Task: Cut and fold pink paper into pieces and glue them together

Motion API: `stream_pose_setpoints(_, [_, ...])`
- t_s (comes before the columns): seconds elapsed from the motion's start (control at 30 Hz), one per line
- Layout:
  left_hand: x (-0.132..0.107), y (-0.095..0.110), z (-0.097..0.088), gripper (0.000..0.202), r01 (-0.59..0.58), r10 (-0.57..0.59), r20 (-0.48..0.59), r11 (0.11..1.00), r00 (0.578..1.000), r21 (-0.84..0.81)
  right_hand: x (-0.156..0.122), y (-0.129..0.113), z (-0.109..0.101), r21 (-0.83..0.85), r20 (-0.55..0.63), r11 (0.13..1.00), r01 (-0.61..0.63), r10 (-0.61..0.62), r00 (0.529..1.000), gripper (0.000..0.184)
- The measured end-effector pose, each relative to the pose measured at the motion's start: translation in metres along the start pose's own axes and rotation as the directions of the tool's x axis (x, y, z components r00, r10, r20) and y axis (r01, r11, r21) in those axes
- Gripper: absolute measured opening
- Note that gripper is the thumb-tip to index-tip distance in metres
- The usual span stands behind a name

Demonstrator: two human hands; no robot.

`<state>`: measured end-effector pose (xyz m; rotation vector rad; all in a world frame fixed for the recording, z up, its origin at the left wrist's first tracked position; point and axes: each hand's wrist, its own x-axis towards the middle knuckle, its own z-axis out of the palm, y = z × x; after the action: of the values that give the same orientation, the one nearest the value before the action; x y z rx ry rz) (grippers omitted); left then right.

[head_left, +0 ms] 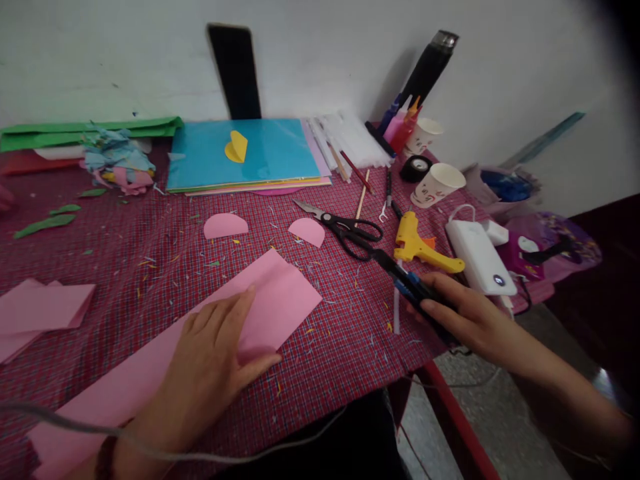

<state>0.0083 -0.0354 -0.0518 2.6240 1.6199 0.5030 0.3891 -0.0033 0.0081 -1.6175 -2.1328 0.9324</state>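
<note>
My left hand (213, 353) lies with fingers stretched on a long folded strip of pink paper (283, 293), pressing it against the table. In my right hand (463, 313) is a slim black tool with blue parts (413, 287); its exact kind is unclear. The tool's tip is close to the handles of black-handled scissors (345, 227), which lie with blades slightly parted. Two pink half-round paper pieces, one on the left (226, 226) and one on the right (307, 231), rest beyond the strip. Just past my right hand lies a yellow glue gun (425, 248).
Blue sheets in a stack (200, 157) carry a folded yellow paper piece (236, 147). Paper cups (437, 185), black tape (416, 168) and a white power bank (480, 257) stand at right. More pink paper (45, 310) is at left. A pale cable (165, 455) crosses the foreground.
</note>
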Motion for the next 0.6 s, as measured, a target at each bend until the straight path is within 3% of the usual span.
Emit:
stream_pose_setpoints(0.07, [-0.004,-0.001,-0.002,0.075,-0.071,0.067,-0.055,0.995,0.996,-0.074,-0.005,-0.001,0.000,0.108,0.093,0.994,0.017,-0.027,0.995,0.024])
stream_pose_setpoints(0.17, [-0.008,0.000,-0.009,0.067,-0.103,0.085,-0.080,0.961,0.993,-0.258,-0.015,0.002,0.001,0.205,0.133,0.979,0.007,-0.035,0.991,0.025])
stream_pose_setpoints(0.3, [-0.005,0.006,-0.020,0.064,0.086,-0.063,0.065,0.884,0.996,-0.459,-0.028,0.001,0.001,0.227,0.156,0.974,-0.018,-0.019,0.988,0.030])
stream_pose_setpoints(0.37, [-0.001,0.008,-0.024,0.051,0.207,-0.138,0.180,0.864,0.974,-0.459,-0.032,-0.002,0.003,0.189,0.162,0.982,-0.015,-0.016,0.987,0.033])
stream_pose_setpoints(0.47, [0.003,0.009,-0.028,0.021,0.222,-0.080,0.320,0.870,0.944,-0.439,-0.034,-0.009,0.008,0.102,0.162,0.994,-0.040,0.023,0.986,0.036])
stream_pose_setpoints(0.53, [0.001,0.007,-0.029,0.026,0.158,-0.019,0.316,0.894,0.949,-0.419,-0.032,-0.014,0.012,0.047,0.174,0.997,-0.055,0.046,0.984,0.036])
stream_pose_setpoints(0.6, [-0.004,0.007,-0.030,0.020,0.076,0.003,0.212,0.928,0.977,-0.364,-0.027,-0.019,0.015,-0.010,0.174,0.999,-0.039,0.040,0.984,0.032])
